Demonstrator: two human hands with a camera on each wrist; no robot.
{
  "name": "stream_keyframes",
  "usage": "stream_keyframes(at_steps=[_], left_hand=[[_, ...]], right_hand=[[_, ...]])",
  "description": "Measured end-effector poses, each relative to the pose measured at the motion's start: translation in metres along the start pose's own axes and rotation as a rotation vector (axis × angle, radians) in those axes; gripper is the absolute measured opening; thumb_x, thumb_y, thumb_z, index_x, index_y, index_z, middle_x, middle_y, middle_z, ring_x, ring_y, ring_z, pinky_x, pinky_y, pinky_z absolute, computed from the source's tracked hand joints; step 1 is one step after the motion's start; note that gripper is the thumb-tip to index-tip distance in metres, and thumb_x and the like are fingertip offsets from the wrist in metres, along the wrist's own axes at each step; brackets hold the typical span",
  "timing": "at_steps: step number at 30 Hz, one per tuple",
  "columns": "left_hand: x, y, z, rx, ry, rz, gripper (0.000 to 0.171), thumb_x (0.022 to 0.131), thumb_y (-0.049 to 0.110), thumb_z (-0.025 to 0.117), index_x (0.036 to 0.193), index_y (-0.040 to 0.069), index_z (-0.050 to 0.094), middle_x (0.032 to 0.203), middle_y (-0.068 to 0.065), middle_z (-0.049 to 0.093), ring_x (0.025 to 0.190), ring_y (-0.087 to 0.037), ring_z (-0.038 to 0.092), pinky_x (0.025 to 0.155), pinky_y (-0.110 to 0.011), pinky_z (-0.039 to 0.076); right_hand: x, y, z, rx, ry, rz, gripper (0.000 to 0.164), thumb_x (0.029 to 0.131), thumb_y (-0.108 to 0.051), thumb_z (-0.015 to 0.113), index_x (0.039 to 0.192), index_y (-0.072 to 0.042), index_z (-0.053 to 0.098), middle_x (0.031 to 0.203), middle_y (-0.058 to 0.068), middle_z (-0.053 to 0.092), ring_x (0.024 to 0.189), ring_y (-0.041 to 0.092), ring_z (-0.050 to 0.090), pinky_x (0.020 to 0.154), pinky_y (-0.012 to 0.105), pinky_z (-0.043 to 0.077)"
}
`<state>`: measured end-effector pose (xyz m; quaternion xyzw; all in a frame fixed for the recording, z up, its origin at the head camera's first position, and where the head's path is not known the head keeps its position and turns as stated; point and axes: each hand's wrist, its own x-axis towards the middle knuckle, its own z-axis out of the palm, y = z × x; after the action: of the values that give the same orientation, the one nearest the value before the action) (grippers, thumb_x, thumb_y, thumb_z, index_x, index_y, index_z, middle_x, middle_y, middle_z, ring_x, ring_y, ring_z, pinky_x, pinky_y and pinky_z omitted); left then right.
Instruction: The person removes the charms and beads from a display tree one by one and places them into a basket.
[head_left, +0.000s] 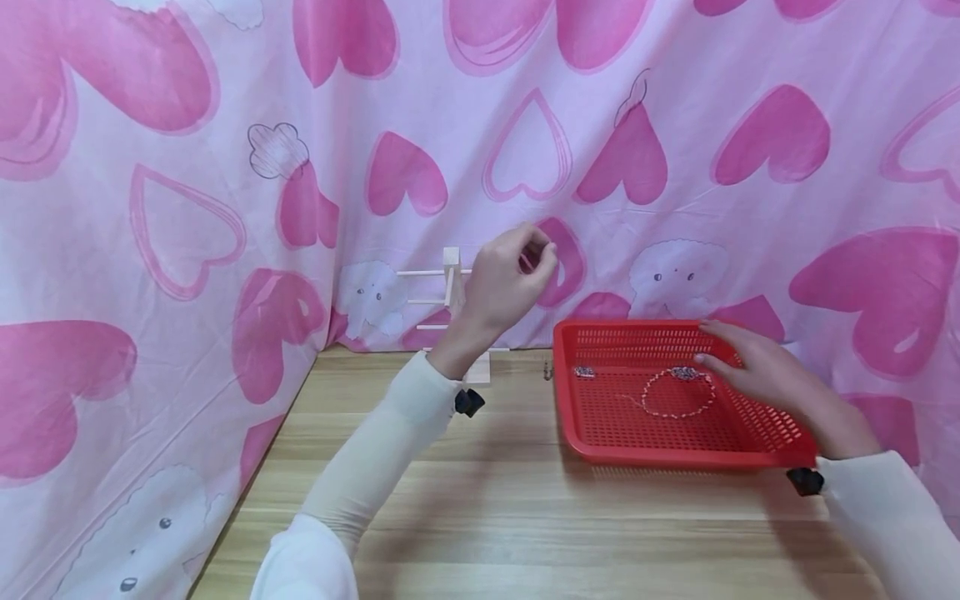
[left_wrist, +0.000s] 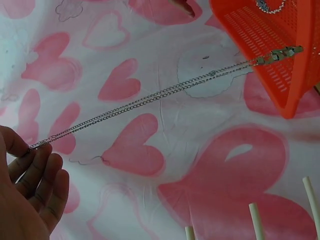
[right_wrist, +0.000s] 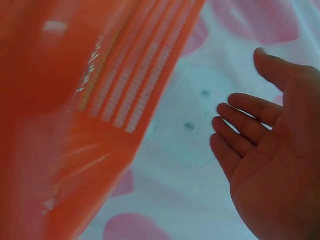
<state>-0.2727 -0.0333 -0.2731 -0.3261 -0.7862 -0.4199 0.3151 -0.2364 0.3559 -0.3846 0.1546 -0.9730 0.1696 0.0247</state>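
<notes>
My left hand (head_left: 510,271) is raised beside the wooden peg stand (head_left: 452,258). In the left wrist view its thumb and fingertips pinch one end of a thin silver necklace (left_wrist: 150,98). The doubled chain hangs taut, with a shiny pendant (left_wrist: 278,55) at its far end, by the red basket's outer edge. Over the right side of the red plastic basket (head_left: 675,458) hovers my right hand (head_left: 772,375), fingers extended and apart, holding nothing. Inside the basket lie a loop of pale beads (head_left: 678,415) and a small silvery piece (head_left: 584,372).
The stand's thin pegs (head_left: 420,272) stick out sideways, partly hidden behind my left forearm. A pink heart-patterned cloth (head_left: 405,175) hangs behind and to the left of the wooden table (head_left: 525,517). The basket stands near the back cloth.
</notes>
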Motion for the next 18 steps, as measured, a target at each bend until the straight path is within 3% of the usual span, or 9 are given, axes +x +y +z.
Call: stream_keyframes(at_steps=[7, 18], left_hand=[[0.007, 0.005, 0.015, 0.027, -0.024, 0.055, 0.010, 0.099, 0.008, 0.065, 0.092, 0.005, 0.071, 0.083, -0.005, 0.073, 0.074, -0.013, 0.066, 0.071, -0.021, 0.058], [0.016, 0.018, 0.033, 0.050, -0.109, 0.040, 0.012, 0.102, 0.015, 0.064, 0.095, 0.009, 0.072, 0.086, -0.002, 0.073, 0.077, -0.011, 0.065, 0.072, -0.013, 0.051]], right_hand=[[-0.022, 0.034, 0.007, 0.030, 0.014, 0.001, 0.085, 0.106, -0.041, 0.064, 0.168, 0.001, 0.024, 0.172, 0.034, 0.019, 0.156, 0.061, 0.021, 0.110, 0.088, 0.027], [-0.038, 0.076, 0.027, 0.008, 0.011, 0.016, 0.090, 0.107, -0.042, 0.061, 0.170, -0.001, 0.011, 0.178, 0.025, -0.003, 0.165, 0.048, -0.006, 0.119, 0.086, 0.011]])
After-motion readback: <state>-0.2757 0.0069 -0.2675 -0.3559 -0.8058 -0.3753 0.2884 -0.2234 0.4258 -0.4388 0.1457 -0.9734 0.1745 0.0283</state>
